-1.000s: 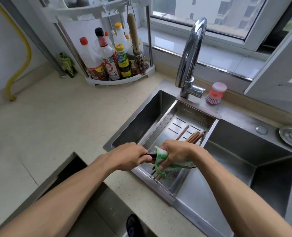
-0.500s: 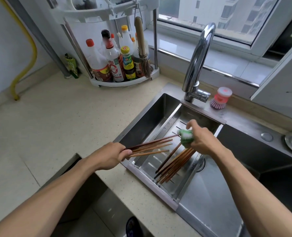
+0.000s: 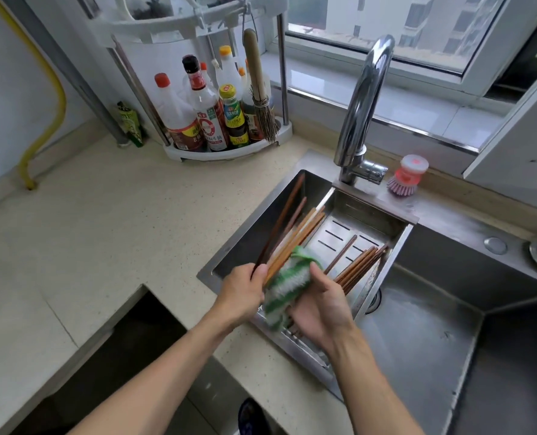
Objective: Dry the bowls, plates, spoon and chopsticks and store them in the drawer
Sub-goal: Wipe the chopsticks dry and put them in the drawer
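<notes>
Currently left hand (image 3: 243, 288) has its fingers curled tight around the near ends of a bundle of brown wooden chopsticks (image 3: 292, 233), which fan out up and to the far right over the left basin of the stainless steel sink (image 3: 443, 309). Right hand (image 3: 320, 306) is cupped palm-up, thumb and fingers wrapped around a green-and-white striped cloth (image 3: 287, 285); cloth is folded over the bundle just beside the left hand's grip, touching it. Second loose group of brown chopsticks (image 3: 360, 266) lies in the slotted steel drain tray (image 3: 339, 233) set into the sink, right of the cloth, not held; near ends hidden behind the right hand. Curved chrome faucet (image 3: 363, 102) stands at the far edge, pink dish brush (image 3: 407, 175) just to its right. White corner rack of condiment bottles (image 3: 210, 120) sits far left on the beige speckled countertop (image 3: 104, 230). Dark open drawer (image 3: 129, 350) at near left, under the left forearm; contents can't be made out.
</notes>
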A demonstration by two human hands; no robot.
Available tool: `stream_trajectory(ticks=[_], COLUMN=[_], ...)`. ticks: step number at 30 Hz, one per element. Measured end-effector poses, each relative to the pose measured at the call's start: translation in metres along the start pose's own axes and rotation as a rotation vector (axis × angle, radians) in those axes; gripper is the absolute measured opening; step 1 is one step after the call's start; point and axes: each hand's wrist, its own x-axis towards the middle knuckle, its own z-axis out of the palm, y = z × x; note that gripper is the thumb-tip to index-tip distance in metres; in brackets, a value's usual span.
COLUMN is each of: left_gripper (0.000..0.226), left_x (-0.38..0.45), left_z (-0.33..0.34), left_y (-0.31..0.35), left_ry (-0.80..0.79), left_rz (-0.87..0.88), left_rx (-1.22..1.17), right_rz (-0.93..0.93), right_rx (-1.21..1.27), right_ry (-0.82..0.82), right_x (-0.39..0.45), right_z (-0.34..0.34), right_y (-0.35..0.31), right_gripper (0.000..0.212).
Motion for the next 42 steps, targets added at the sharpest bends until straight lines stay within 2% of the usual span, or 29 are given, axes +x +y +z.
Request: stream_trajectory(ticks=[2,5,11,15,20,23,25,26,28,30,33,36,39,42], left_gripper=[0.04,0.04,0.04,0.038,0.036,0.035,0.035,0.034,0.031,0.028,0.031,0.037,0.031,0.024], left_x=[-0.003,-0.008,-0.003,-0.008,-0.016,-0.017,-0.019,-0.02,-0.022,-0.025,-0.028,-0.028,-0.026,-0.026], left_z=[0.011,0.012,-0.005,0.001,0.007,0.004,0.004,0.002,-0.004,-0.01,-0.016,-0.017,-0.015,-0.009], left_y=[0.0,0.0,-0.016,-0.011,-0.012,-0.009,-0.005,-0.004,-0.007,-0.015,-0.02,-0.017,-0.017,-0.017], left_ry=[0.036,0.027,0.107,0.069,0.159,0.039,-0.042,-0.116,-0.392,-0.646,-0.747,-0.639,-0.345,-0.057], left_rz=[0.037,0.058,0.005,0.172,0.247,0.272,0.236,0.152,-0.088,-0.247,-0.352,-0.314,-0.151,0.049], left_rx=[0.086,0.096,0.003,0.137,0.046,0.092,0.045,-0.063,-0.413,-0.668,-0.801,-0.694,-0.438,-0.206], right_rz=[-0.019,-0.092,-0.1,-0.05,-0.094,-0.054,-0.063,-0.072,-0.09,-0.118,-0.153,-0.166,-0.152,-0.142], right_rx=[0.018,0.015,0.006,0.04,0.146,0.116,0.082,0.049,-0.044,-0.089,-0.126,-0.136,-0.172,-0.069], right_ry=[-0.045,0.0,0.037,0.009,-0.015,-0.068,-0.088,-0.099,-0.07,-0.038,-0.007,0.017,0.064,0.105], right_x=[0.001,0.002,-0.009,-0.006,-0.004,-0.001,0.0,0.002,0.002,0.002,0.006,0.009,0.013,0.017], right_z=[0.011,0.018,0.015,0.018,0.023,0.025,0.026,0.027,0.03,0.029,0.03,0.031,0.03,0.029], right_y=[0.006,0.007,-0.014,-0.016,-0.015,-0.009,-0.006,-0.005,-0.002,0.001,0.002,0.001,0.003,0.006], right_gripper=[0.04,0.03,0.046,0.06,0.051,0.061,0.051,0.042,0.027,0.031,0.038,0.038,0.039,0.039])
